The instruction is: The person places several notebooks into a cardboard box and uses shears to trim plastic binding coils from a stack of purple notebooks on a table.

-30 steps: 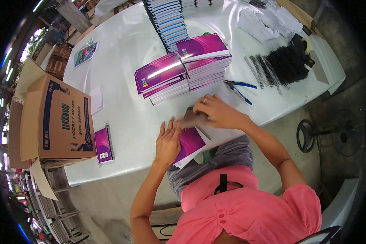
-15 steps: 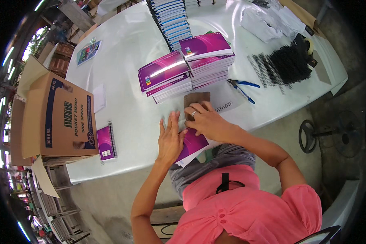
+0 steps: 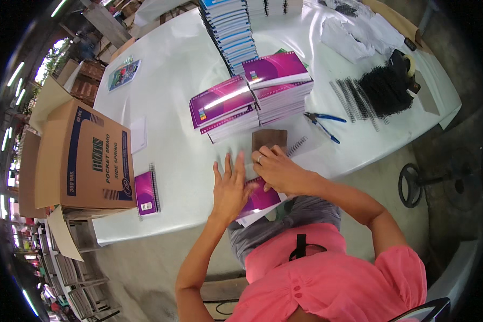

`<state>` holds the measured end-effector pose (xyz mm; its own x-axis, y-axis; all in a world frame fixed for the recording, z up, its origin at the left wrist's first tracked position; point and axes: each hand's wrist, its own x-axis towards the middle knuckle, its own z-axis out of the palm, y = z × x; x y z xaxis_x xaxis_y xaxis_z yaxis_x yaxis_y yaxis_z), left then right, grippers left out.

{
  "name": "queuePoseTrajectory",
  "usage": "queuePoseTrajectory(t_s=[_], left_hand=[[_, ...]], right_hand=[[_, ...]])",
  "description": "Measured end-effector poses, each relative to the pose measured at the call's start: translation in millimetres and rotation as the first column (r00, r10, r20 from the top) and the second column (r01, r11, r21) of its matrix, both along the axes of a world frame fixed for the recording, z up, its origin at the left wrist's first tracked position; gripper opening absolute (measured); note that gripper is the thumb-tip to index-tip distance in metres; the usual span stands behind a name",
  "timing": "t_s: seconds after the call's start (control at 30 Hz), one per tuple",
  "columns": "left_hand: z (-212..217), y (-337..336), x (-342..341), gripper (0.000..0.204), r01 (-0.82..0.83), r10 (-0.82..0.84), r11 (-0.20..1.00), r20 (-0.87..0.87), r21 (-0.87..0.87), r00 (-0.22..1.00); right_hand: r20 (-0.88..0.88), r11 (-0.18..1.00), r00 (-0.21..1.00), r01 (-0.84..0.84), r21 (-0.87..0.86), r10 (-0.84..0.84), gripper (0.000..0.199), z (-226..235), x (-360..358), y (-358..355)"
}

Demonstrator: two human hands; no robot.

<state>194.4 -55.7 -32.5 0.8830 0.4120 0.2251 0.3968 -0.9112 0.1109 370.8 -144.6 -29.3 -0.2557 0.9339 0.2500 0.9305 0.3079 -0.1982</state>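
A purple-covered notebook (image 3: 264,199) with a punched edge and loose white pages lies at the table's near edge in front of me. My left hand (image 3: 229,190) rests on its left side, fingers stretched out and spread, thumb on the cover. Over the punched edge, my right hand (image 3: 278,170) has its fingers bent and pressed together; what they pinch is hidden. Just beyond those fingers lies a brown square pad (image 3: 269,138), partly covered by them. A single black wire coil (image 3: 297,146) sits to the right of the pad.
Stacks of purple notebooks (image 3: 222,102) stand ahead, with a tall pile of bound books (image 3: 231,37) behind. Blue-handled pliers (image 3: 326,118) and a heap of black coils (image 3: 383,91) are on the right. At left are a coil-bound purple notebook (image 3: 146,192) and an open cardboard box (image 3: 96,155).
My left hand's fingers have spread wider and lifted off somewhat. My right hand has slid along the notebook's edge, uncovering more of the brown pad. The whole view has shifted slightly.
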Motion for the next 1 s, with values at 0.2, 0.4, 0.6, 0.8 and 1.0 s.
queuePoseTrajectory(t_s=[0.2, 0.4, 0.6, 0.8, 1.0], left_hand=[[39.1, 12.0, -4.0, 0.070, -0.018, -0.061, 0.972, -0.326, -0.234, 0.943], [84.8, 9.7, -8.3, 0.040, 0.024, -0.215, 0.913, -0.431, -0.407, 0.876], [90.4, 6.2, -11.0, 0.037, 0.030, -0.130, 0.960, -0.346, -0.280, 0.929], [76.0, 3.8, -15.5, 0.037, 0.077, -0.126, 0.970, -0.212, -0.229, 0.969], [61.3, 11.3, -6.3, 0.064, -0.020, -0.033, 0.979, -0.252, -0.204, 0.967]], right_hand=[[-0.082, 1.000, 0.997, -0.003, 0.019, 0.004, 0.045, 19.8, -0.5, -1.6], [-0.643, 0.995, 0.763, 0.014, -0.095, -0.072, 0.044, 41.7, 56.2, 3.4], [-0.360, 0.962, 0.900, 0.181, -0.204, -0.246, 0.047, 3.5, 60.9, 2.9], [-0.670, 0.934, 0.650, 0.265, -0.241, -0.357, 0.055, 37.0, 52.4, 1.8], [-0.045, 0.952, 0.998, -0.045, -0.302, 0.033, 0.064, 29.6, 60.6, -10.5]])
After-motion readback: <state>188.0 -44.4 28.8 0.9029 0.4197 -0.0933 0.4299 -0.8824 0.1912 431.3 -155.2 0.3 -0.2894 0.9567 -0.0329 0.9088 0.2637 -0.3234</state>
